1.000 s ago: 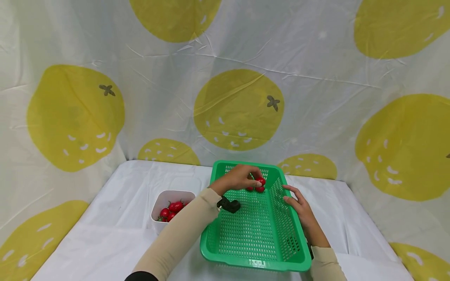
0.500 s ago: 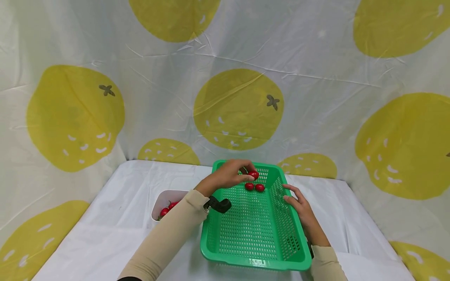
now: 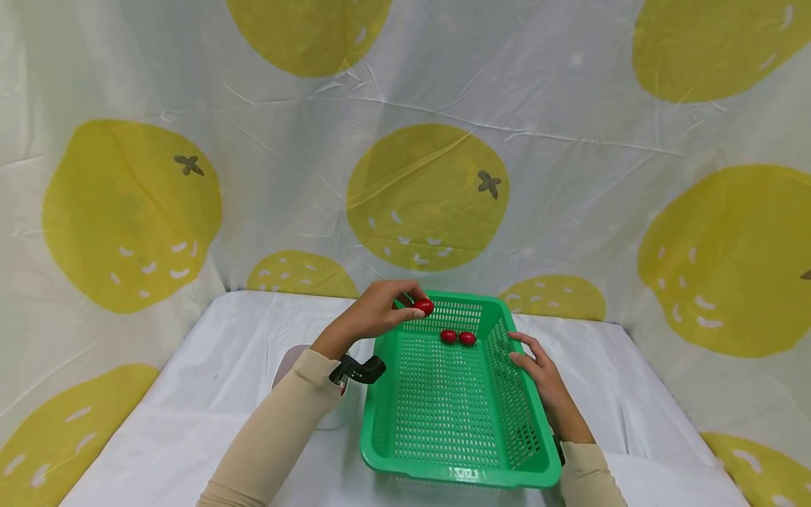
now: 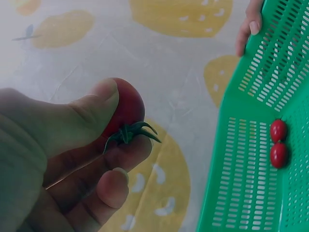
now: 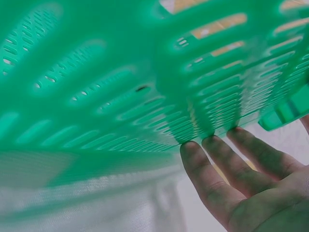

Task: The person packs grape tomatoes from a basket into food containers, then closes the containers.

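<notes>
My left hand [image 3: 376, 310] pinches a red cherry tomato [image 3: 423, 307] between thumb and fingertips, above the far left edge of the green basket [image 3: 443, 476]. In the left wrist view, green sepals show on this tomato [image 4: 126, 108]. Two more cherry tomatoes [image 3: 448, 336] lie side by side at the basket's far end. On the basket's right side, my right hand [image 3: 543, 377] holds the rim, thumb and a finger over it. Three fingertips [image 5: 193, 147] touch the outer side in the right wrist view.
Left of the basket, a white plastic container [image 3: 288, 361] stands mostly hidden behind my left forearm [image 3: 266, 436]; its contents are nearly out of sight. White cloth [image 3: 158, 451] covers the table. A lemon-print curtain [image 3: 285, 176] hangs around the back and sides.
My left hand has lifted one tomato from the basket's far end and carried it leftward to the far left edge. My right hand and the basket stay put.
</notes>
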### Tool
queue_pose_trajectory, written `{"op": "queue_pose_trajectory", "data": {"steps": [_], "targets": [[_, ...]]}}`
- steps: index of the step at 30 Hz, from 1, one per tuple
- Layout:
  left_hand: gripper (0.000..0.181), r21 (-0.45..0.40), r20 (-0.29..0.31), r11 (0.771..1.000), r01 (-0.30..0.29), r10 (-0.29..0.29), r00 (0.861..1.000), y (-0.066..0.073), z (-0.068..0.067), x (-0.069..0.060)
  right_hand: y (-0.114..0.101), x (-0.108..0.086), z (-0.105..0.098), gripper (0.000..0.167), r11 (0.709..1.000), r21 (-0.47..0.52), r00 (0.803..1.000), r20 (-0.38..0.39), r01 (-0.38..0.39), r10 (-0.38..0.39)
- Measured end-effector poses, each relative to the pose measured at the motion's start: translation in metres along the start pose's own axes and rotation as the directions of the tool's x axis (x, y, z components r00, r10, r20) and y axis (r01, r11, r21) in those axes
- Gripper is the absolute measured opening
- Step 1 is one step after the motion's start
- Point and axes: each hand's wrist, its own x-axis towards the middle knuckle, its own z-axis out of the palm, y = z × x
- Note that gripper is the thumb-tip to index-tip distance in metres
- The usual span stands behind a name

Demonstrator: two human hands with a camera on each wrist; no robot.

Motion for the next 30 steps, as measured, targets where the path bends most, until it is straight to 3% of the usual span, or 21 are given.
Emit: {"op": "queue_pose_trajectory", "data": {"steps": [15,30], "targets": [[0.015,0.033,-0.127,0.995,0.095,-0.09,0.988,-0.02,-0.042,-0.053,-0.001,-0.001,0.0,0.049,1.0,-0.019,1.0,-0.003,-0.004,0.003],[0.017,0.094,-0.16,0.982,0.163,-0.147,0.976,-0.038,-0.053,-0.098,0.002,0.0,-0.002,0.047,1.0,-0.022,1.0,0.002,0.002,-0.002]]}}
